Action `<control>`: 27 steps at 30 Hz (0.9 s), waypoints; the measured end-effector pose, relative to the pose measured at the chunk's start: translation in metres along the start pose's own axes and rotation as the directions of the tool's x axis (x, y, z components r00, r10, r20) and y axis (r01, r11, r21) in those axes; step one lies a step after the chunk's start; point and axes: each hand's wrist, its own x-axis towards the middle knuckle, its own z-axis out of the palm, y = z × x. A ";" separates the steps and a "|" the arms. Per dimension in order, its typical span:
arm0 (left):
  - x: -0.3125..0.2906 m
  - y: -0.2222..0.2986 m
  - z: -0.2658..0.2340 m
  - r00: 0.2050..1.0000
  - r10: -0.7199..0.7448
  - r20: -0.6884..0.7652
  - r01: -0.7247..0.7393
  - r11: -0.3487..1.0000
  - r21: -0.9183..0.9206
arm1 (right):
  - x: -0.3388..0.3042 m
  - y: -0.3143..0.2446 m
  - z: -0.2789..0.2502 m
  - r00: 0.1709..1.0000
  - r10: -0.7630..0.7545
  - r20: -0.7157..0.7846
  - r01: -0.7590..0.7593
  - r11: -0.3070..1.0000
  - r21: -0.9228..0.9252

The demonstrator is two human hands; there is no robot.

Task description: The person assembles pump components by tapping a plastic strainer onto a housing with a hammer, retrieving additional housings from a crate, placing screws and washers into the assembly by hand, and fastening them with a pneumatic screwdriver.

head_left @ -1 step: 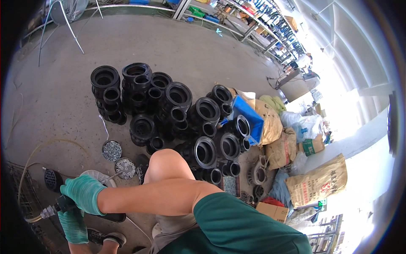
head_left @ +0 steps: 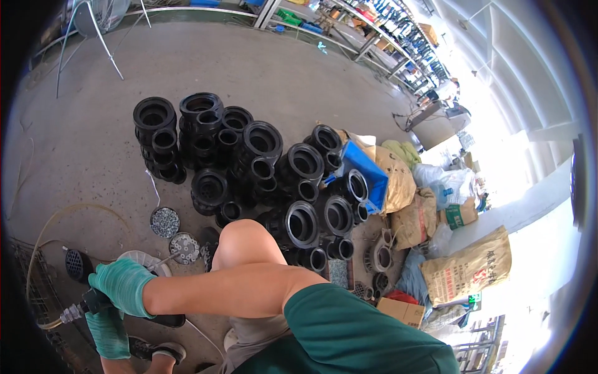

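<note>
My right hand (head_left: 123,287), in a green knitted glove, reaches across my bent knee and is closed round a dark hand tool (head_left: 93,300). A clear hose (head_left: 53,213) joins the tool at a transparent fitting (head_left: 70,313). Just below, my left hand (head_left: 108,333), gloved alike, lies against the tool's underside; its fingers are mostly hidden. Beyond the right hand is a pale round rim (head_left: 161,267), partly covered by the glove. A thin rod (head_left: 163,260) runs from there toward a round dish of small grey pieces (head_left: 185,248). A second dish of small metal parts (head_left: 165,222) sits farther off.
Several black ribbed pipe fittings (head_left: 261,140) stand grouped on the floor ahead. To their right are a blue bin (head_left: 367,174), brown sacks (head_left: 467,265) and a cardboard box (head_left: 400,311). A black perforated disc (head_left: 78,266) and a wire crate (head_left: 31,280) lie at the left.
</note>
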 end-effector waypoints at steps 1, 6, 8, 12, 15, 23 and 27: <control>0.001 -0.001 0.003 1.000 -0.017 0.011 0.017 0.999 -0.035 | 0.000 0.001 0.003 1.000 0.005 0.003 -0.005 1.000 -0.011; -0.009 0.001 0.014 0.991 0.084 0.100 -0.099 0.983 0.157 | -0.003 0.001 -0.001 0.998 0.063 -0.028 -0.060 0.995 0.083; -0.016 0.003 0.027 0.985 0.167 -0.032 -0.159 0.973 0.168 | -0.004 0.001 -0.005 0.990 0.138 -0.043 -0.119 0.949 0.292; -0.013 0.012 0.024 0.996 0.091 0.006 -0.089 0.958 0.271 | -0.005 0.000 -0.012 0.973 0.206 -0.104 -0.131 0.865 0.484; -0.013 0.017 0.025 1.000 0.010 -0.024 -0.004 0.969 0.247 | -0.003 0.002 -0.015 0.967 0.230 -0.113 -0.124 0.805 0.580; -0.020 0.016 0.034 0.998 0.062 0.017 -0.062 0.998 0.004 | 0.006 0.007 -0.012 0.955 0.271 -0.121 -0.130 0.748 0.651; -0.016 0.018 0.031 0.996 0.087 0.031 -0.088 0.994 0.063 | 0.009 0.011 -0.012 0.949 0.292 -0.119 -0.147 0.743 0.653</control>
